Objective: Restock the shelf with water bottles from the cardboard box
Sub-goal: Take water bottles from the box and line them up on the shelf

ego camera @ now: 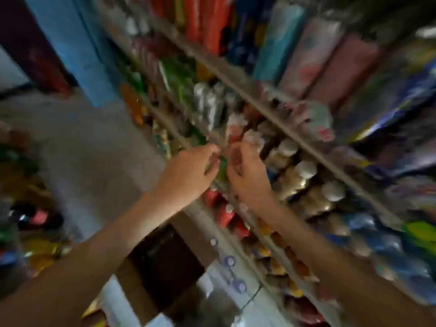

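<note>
Left hand (188, 171) and right hand (247, 175) meet at the shelf (283, 128), fingers curled; blur hides whether they grip anything. Three blue-capped water bottles (228, 260) show below, beside one cardboard box (162, 260).

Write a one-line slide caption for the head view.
Restocking: left hand and right hand reach toward the packed shelf, blue-capped water bottles below; blur hides whether they grip anything.

Water bottles (229, 261), clear w/ pale blue caps, sit in a row at btm centre, caps toward the camera, just beside the cardboard box (165, 263), which is brown, open and dark inside. The shelf (260, 103) runs diagonally, top L to btm R, every tier full. Heavy motion blur hides finer detail.
</note>
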Action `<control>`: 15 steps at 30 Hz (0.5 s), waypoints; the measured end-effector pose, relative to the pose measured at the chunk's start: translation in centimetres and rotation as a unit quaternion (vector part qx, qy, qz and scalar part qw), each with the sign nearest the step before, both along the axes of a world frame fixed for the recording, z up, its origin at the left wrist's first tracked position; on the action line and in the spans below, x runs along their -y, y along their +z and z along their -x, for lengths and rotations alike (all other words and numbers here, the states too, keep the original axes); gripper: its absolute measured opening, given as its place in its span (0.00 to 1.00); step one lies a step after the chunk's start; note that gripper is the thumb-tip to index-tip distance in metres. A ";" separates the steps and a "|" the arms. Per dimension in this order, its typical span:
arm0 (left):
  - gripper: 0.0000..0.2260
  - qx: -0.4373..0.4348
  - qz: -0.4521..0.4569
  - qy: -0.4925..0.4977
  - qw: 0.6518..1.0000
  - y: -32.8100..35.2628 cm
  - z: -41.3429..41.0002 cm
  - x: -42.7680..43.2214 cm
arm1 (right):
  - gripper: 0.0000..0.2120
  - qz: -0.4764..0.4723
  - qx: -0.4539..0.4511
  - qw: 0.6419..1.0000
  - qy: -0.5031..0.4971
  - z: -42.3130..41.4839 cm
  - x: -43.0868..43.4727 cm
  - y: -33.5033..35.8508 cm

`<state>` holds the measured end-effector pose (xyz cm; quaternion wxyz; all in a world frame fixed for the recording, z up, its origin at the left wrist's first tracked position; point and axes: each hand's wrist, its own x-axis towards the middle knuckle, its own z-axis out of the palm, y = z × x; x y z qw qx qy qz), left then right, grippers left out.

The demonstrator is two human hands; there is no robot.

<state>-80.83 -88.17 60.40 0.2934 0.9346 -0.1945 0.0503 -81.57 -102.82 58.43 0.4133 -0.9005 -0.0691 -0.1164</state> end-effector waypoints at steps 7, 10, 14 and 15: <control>0.08 -0.236 -0.039 0.166 0.957 -27.3 1.8 -9.7 | 0.07 0.021 -0.219 0.970 0.098 -1.4 -10.2 -25.5; 0.08 -0.335 -0.046 0.231 0.912 -40.0 3.3 -12.2 | 0.11 0.031 -0.317 0.942 0.106 -0.1 -12.3 -36.1; 0.10 -0.446 -0.059 0.294 0.843 -55.6 6.2 -13.7 | 0.13 0.071 -0.424 0.889 0.158 2.2 -13.4 -48.4; 0.12 -0.458 -0.066 0.302 0.834 -59.1 6.6 -14.1 | 0.13 0.073 -0.420 0.889 0.165 2.7 -13.6 -51.3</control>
